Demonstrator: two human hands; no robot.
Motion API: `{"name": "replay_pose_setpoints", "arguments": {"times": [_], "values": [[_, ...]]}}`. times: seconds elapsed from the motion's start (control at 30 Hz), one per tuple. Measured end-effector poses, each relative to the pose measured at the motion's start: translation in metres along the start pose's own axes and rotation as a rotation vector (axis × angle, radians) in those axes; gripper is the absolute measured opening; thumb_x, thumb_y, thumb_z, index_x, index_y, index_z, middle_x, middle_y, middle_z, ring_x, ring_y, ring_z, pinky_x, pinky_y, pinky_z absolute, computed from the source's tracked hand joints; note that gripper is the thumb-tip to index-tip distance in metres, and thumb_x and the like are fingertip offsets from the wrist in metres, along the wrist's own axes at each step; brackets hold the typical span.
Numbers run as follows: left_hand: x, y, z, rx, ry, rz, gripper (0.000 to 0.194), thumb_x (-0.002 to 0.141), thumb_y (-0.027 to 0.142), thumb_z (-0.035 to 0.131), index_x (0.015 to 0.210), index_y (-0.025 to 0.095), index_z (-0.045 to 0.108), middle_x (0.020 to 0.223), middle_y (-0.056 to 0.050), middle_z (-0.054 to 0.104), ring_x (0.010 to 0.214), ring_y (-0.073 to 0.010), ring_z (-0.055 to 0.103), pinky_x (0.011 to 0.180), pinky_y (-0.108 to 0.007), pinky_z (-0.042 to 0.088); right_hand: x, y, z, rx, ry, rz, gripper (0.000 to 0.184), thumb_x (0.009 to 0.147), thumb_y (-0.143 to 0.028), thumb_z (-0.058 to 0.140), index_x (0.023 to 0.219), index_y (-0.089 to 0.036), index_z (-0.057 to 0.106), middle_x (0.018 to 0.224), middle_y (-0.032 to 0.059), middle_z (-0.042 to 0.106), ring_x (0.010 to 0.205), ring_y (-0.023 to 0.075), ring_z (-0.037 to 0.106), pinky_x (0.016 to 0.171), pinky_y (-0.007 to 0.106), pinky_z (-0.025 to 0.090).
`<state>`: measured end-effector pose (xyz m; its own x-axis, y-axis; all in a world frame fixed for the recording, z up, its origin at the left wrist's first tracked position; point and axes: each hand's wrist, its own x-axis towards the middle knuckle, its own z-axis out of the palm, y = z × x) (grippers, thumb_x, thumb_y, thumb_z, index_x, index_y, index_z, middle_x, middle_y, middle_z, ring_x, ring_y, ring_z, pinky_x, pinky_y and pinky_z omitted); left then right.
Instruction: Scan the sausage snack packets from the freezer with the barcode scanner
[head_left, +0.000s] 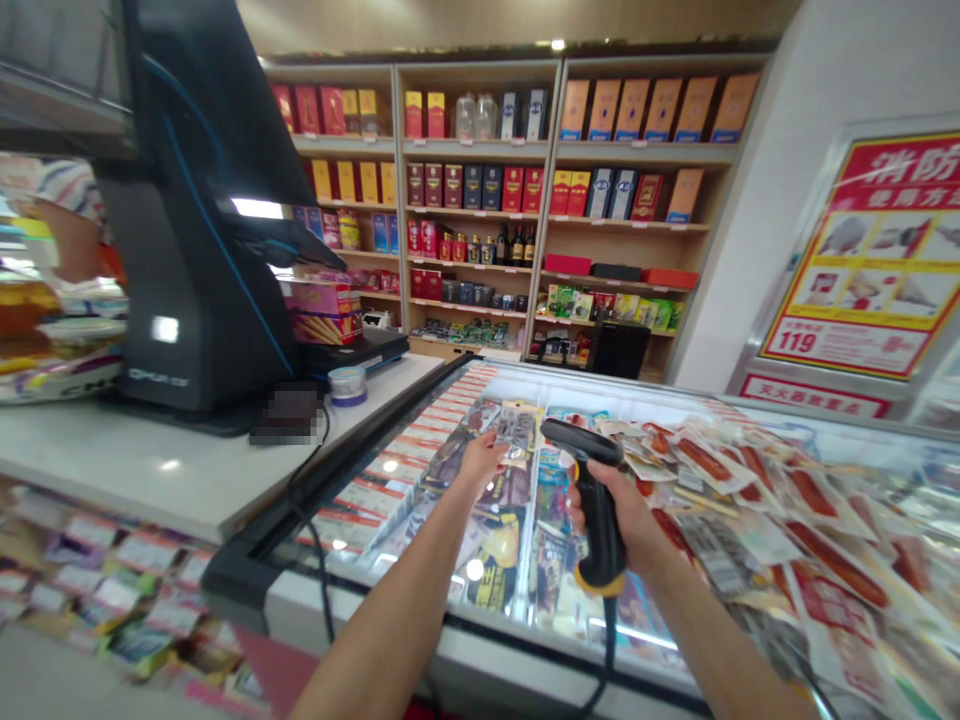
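My right hand (pixel 619 510) is wrapped around the grip of a black-and-yellow barcode scanner (pixel 602 520), held upright above the glass-topped freezer. The scanner's head points left, and its cord hangs down. My left hand (pixel 482 463) is closed at the near left edge of a clear-and-yellow plastic food packet (pixel 517 430), just left of the scanner head. The packet's contents look greyish and are too small to name. Under both hands lies the freezer's glass (pixel 420 500), with several bagged foods showing through it.
Vacuum-packed sausages (pixel 750 480) are piled over the freezer's right side. On the left, a counter (pixel 225 485) carries a black checkout terminal (pixel 202 250), a round tape roll (pixel 347 386) and a snack box (pixel 326 310). Shelves (pixel 480 150) of boxed bottles stand behind.
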<state>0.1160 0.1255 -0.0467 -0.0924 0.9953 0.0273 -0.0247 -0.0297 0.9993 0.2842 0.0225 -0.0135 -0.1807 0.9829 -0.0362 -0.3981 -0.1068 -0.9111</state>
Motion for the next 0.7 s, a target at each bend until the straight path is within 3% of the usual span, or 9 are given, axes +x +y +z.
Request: {"name": "replay_pose_setpoints", "arguments": {"times": [0.23,0.47,0.7], "values": [[-0.001,0.001,0.001,0.020,-0.007,-0.012,0.001,0.059,0.016,0.057,0.059,0.016,0.057,0.054,0.001,0.052,0.048,-0.0080,0.046,0.047,-0.018,0.039,-0.005,0.001,0.003,-0.012,-0.033,0.012,0.027,0.069,-0.042,0.051,0.071,-0.015,0.052,0.053,-0.0013,0.055,0.040,0.0080,0.048,0.036,0.018,0.037],[-0.001,0.004,0.002,0.027,0.015,-0.001,0.008,0.060,0.017,0.057,0.054,0.015,0.052,0.051,0.003,0.047,0.045,-0.0064,0.041,0.045,-0.017,0.035,0.001,-0.004,0.001,0.057,-0.019,-0.008,0.028,0.069,-0.040,0.051,0.085,-0.018,0.052,0.053,-0.0037,0.053,0.040,0.0079,0.048,0.037,0.019,0.039],[0.006,0.005,-0.006,-0.023,0.041,-0.018,0.020,0.058,0.034,0.061,0.062,0.016,0.054,0.053,0.003,0.047,0.051,-0.0079,0.043,0.045,-0.017,0.032,0.023,-0.013,0.023,-0.085,0.078,-0.009,0.027,0.067,-0.043,0.052,0.069,-0.016,0.050,0.048,-0.0021,0.053,0.035,0.0087,0.047,0.031,0.019,0.037]]}}
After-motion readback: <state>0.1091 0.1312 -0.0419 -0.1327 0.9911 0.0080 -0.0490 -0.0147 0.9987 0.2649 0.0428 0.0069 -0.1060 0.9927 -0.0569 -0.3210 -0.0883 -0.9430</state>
